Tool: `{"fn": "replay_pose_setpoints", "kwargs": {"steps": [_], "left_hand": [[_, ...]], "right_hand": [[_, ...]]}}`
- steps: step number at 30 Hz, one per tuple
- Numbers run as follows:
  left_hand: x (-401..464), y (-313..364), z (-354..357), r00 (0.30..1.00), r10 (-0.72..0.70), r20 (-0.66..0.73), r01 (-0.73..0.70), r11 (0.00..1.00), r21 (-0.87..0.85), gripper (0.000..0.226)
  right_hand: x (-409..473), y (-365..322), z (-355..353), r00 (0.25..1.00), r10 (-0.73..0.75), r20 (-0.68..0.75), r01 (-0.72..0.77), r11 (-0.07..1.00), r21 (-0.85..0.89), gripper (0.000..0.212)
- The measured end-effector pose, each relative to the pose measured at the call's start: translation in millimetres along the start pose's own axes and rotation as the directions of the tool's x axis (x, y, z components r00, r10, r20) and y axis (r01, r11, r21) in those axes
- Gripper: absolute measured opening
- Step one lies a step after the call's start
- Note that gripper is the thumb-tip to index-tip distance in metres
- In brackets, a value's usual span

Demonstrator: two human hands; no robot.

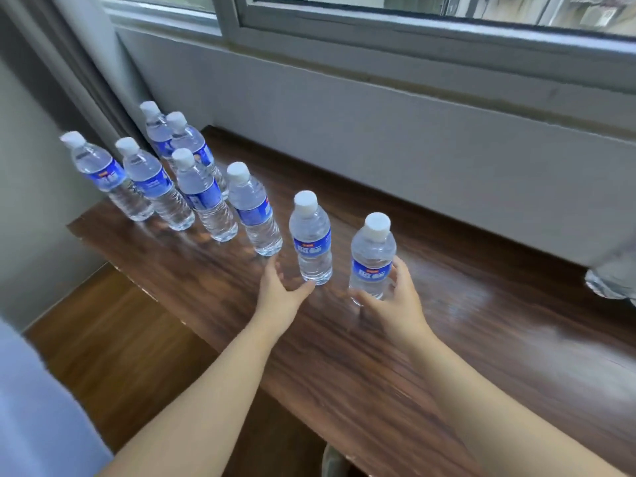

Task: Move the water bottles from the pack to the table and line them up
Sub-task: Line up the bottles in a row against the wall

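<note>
Bottles: eight clear water bottles stand upright on the table [447, 339], all with white caps and blue labels.
Front row: six in a slanting line, from the far-left bottle [103, 173] across to the rightmost bottle [371, 259].
Back pair: two more bottles [168, 136] stand behind the row, near the curtain [86, 63], one partly hiding the other.
Pack: a plastic-wrapped bundle [612, 280] sits at the right edge, mostly cut off; I cannot count what is in it.
My right hand [395, 301]: my fingers and thumb curl round the lower half of the rightmost bottle, which stands on the wood.
My left hand [282, 287]: spread wide just left of the fifth bottle [311, 239]; my thumb reaches to its base and may touch it, my fingers are off it.
Hands: two, both bare forearms in view.
Surface: dark glossy wood-grain tabletop, reflecting the bottles.
Room: grey wall and a window [413, 15] directly behind the table, brown wooden floor [113, 356] at lower left.
</note>
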State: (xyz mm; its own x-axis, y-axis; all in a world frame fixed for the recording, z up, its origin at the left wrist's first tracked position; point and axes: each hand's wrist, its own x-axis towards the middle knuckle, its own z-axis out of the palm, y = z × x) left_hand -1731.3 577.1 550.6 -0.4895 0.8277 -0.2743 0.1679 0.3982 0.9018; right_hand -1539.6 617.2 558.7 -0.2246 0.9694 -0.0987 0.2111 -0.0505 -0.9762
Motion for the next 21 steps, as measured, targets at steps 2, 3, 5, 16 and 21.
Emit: {"fn": "replay_pose_setpoints", "kwargs": {"steps": [2, 3, 5, 16, 21], "left_hand": [[17, 2, -5, 0.996, 0.05, 0.07, -0.05, 0.999, -0.008, 0.096], [27, 2, -6, 0.991, 0.077, 0.107, -0.075, 0.997, -0.021, 0.096], [42, 5, -7, 0.978, 0.114, 0.176, -0.109, 0.993, -0.041, 0.089], [53, 10, 14, 0.967, 0.176, 0.182, -0.152, 0.979, -0.137, 0.054], [50, 19, 30, 0.947, 0.189, 0.26, -0.149, 0.975, -0.168, 0.053]], "right_hand": [[2, 1, 8, 0.999, 0.0, -0.052, 0.001, 1.0, 0.001, 0.07], [4, 2, 11, 0.997, -0.005, -0.072, 0.005, 1.0, -0.005, 0.067], [7, 5, 16, 0.993, -0.004, -0.119, 0.001, 1.0, -0.028, 0.059], [13, 14, 22, 0.98, 0.014, -0.199, -0.009, 1.0, 0.026, 0.046], [15, 15, 10, 0.957, 0.019, -0.291, -0.005, 0.999, 0.049, 0.044]]}}
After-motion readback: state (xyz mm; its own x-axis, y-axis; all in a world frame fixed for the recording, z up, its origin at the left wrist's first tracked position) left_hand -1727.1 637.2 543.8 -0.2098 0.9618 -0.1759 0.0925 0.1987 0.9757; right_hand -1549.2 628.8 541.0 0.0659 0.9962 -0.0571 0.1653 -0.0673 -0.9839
